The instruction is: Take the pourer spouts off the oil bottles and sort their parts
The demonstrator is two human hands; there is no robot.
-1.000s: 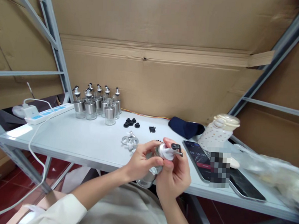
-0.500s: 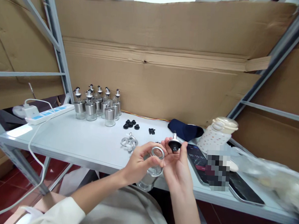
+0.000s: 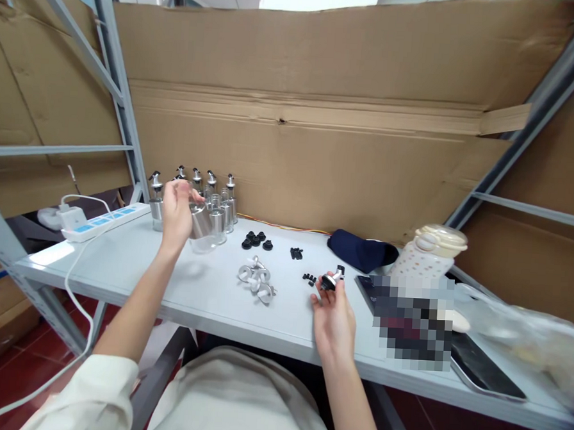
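Observation:
My left hand (image 3: 177, 214) grips a glass bottle with a metal band (image 3: 202, 228) by its upper part, tilted and slightly blurred by motion. It is beside the group of banded bottles (image 3: 218, 219) at the table's back left, several of them topped with pourers. Over the table's front right, my right hand (image 3: 334, 317) is closed on a metal pourer spout with a black stopper (image 3: 330, 281), held at the fingertips. Between the hands lie loose metal pourer parts (image 3: 259, 281), black rubber stoppers (image 3: 254, 240) and small black pieces (image 3: 296, 253), with smaller black bits (image 3: 309, 279) nearer my right hand.
A white power strip (image 3: 106, 221) with a cable sits on the left. To the right are a navy cap (image 3: 362, 251), a dotted bottle with a cream lid (image 3: 424, 251), a phone (image 3: 488, 370) and a clear plastic bag (image 3: 525, 340). Cardboard (image 3: 318, 172) walls the back.
My left hand has carried the glass bottle from in front of me to the back left. My right hand has turned the pourer spout while staying near the front right.

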